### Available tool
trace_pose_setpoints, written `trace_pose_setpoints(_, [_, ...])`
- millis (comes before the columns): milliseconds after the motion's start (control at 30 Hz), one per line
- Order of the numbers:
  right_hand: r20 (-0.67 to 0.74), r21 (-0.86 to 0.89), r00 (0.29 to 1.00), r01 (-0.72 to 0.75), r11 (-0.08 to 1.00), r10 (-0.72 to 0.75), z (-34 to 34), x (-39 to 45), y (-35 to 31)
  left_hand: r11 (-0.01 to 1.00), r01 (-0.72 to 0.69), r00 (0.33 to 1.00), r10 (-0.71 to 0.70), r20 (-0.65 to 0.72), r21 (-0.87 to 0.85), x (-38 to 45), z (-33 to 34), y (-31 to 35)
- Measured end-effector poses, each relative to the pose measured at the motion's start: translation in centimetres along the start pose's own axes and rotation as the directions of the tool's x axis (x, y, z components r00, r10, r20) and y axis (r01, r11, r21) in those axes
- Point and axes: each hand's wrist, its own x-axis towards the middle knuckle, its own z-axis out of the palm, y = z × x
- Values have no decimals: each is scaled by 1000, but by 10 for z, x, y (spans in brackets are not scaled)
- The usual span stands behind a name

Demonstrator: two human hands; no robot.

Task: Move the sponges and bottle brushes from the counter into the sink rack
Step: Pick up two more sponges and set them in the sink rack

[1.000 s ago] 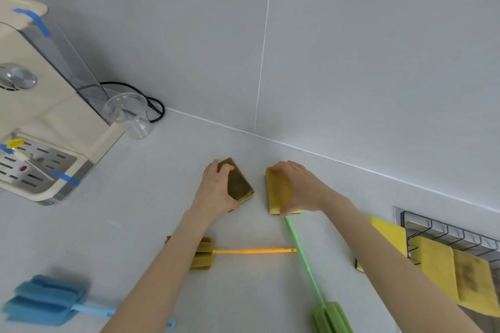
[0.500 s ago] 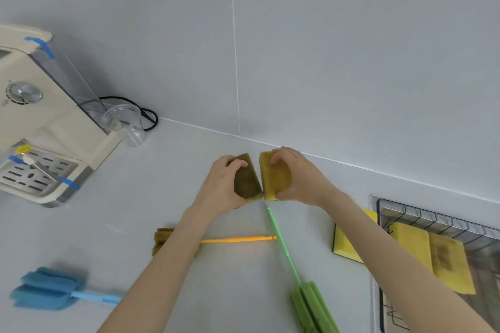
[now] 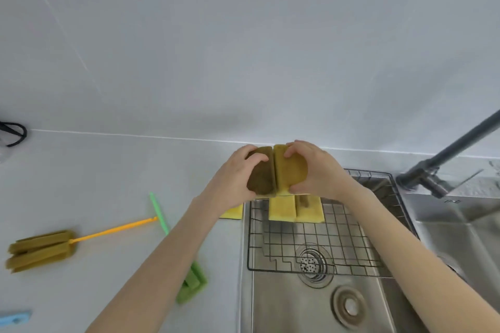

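Sponges: left hand [image 3: 232, 178] gripped dark one [image 3: 261, 176], right hand [image 3: 316, 170] gripped yellow one [image 3: 289, 170], pressed together above rack [image 3: 319, 240] | third sponge [image 3: 233, 214] half hidden by left wrist | blue brush [image 3: 15, 319] cut off at edge

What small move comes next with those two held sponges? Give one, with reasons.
Probably carry both to the right and lower them onto the wire rack: left hand and right hand hold a dark sponge and yellow sponge pressed together at the sink's edge; two sponges already rest there.
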Motion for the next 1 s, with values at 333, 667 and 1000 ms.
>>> trace_pose_setpoints(333, [69, 15, 990, -128, 992, 127, 8, -24, 92, 989, 61, 983, -82, 161, 131, 41, 75, 36])
trace_pose_setpoints(667, [192, -22, 975, -106, 994, 108, 48, -3, 124, 980, 137, 943, -174, 285, 147, 60, 113, 13])
trace_pose_setpoints(1000, [205, -60, 973, -95, 994, 105, 61, 0, 127, 982, 175, 938, -187, 290, 66, 59, 122, 4])
